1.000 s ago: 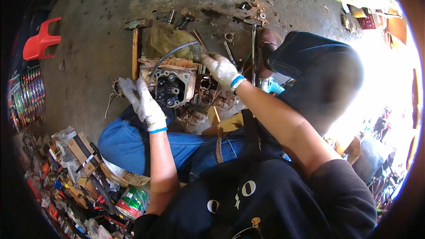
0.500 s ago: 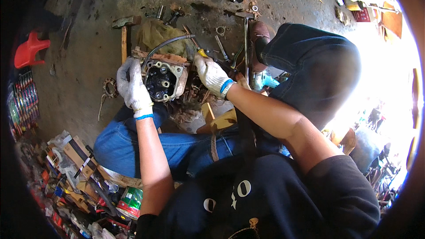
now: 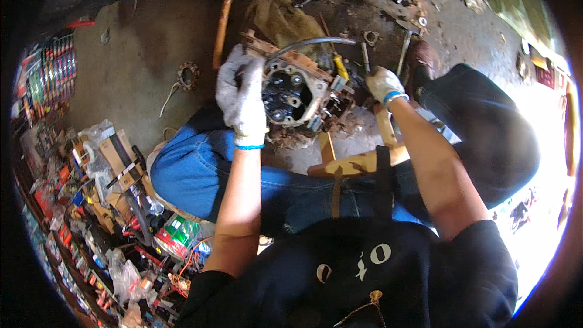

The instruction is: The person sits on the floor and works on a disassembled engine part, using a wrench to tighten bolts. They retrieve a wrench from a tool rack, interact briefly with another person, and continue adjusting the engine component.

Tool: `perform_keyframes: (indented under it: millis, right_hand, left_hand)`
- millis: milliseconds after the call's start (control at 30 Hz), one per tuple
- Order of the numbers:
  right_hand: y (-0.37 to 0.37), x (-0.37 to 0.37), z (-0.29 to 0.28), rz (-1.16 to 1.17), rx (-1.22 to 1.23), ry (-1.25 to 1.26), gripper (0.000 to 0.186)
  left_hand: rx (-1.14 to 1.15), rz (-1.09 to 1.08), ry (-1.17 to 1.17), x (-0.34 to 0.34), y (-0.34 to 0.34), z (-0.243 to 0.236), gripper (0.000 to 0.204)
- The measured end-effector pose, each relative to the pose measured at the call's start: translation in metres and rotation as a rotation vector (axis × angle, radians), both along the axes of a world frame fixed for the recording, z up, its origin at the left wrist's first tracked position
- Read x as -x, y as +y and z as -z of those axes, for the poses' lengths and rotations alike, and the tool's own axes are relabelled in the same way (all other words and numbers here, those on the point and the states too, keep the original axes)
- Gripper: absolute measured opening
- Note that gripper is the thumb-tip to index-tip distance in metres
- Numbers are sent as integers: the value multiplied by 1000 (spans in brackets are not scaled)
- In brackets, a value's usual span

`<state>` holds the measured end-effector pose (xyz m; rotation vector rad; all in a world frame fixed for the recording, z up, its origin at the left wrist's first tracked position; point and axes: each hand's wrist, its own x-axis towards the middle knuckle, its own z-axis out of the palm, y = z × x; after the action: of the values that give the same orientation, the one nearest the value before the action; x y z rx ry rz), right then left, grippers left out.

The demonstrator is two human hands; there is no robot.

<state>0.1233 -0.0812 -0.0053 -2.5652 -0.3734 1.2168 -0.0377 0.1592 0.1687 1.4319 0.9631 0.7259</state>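
Observation:
A greasy metal engine housing (image 3: 291, 97), its dark oily cavity facing up, stands in front of my lap. My left hand (image 3: 242, 94), in a white knit glove, is closed on the housing's left edge. A grey hose (image 3: 310, 42) arches over the housing's far side, its near end beside my left fingers. To the right of the housing lies a yellow-handled screwdriver (image 3: 340, 68), out of my hands. My right hand (image 3: 384, 85), gloved too, is low over the floor tools beyond the screwdriver. Its fingers are curled; what they hold, if anything, is hidden.
A hammer (image 3: 405, 48) lies by my right shoe. Beyond the housing are a crumpled olive cloth (image 3: 279, 21) and a wooden handle (image 3: 222, 33). A round metal ring (image 3: 188, 75) lies on the left. Wooden pieces (image 3: 358, 161) sit before my lap; cluttered parts fill the lower left.
My right hand has let go of the yellow-handled screwdriver and moved right, to the other floor tools. My left hand stays on the housing. The whole view has shifted, with the scene now further right.

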Motion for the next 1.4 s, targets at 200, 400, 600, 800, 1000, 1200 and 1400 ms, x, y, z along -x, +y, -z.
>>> perform_keyframes:
  millis: [200,400,600,800,1000,1200,1400]
  right_hand:
    - [-13,-1,56,-169,45,-19,29]
    - [-22,2,102,-531,-252,-112,20]
    - [-32,4,93,-706,-192,-344,16]
    - [-30,0,73,-932,-105,-330,28]
    - [-25,3,78,-954,-130,-444,22]
    - [-25,-4,79,-923,-111,-347,28]
    - [-33,-16,72,-516,-146,-244,18]
  left_hand:
    - [-37,60,84,0,5,0,29]
    - [-210,89,317,-7,26,14,57]
    - [-82,132,82,-18,18,2,54]
    - [-122,-18,231,-15,24,21,53]
    - [-34,65,72,-12,31,24,54]
    - [-86,-10,101,-18,21,9,52]
    - [-39,-44,143,-13,30,27,55]
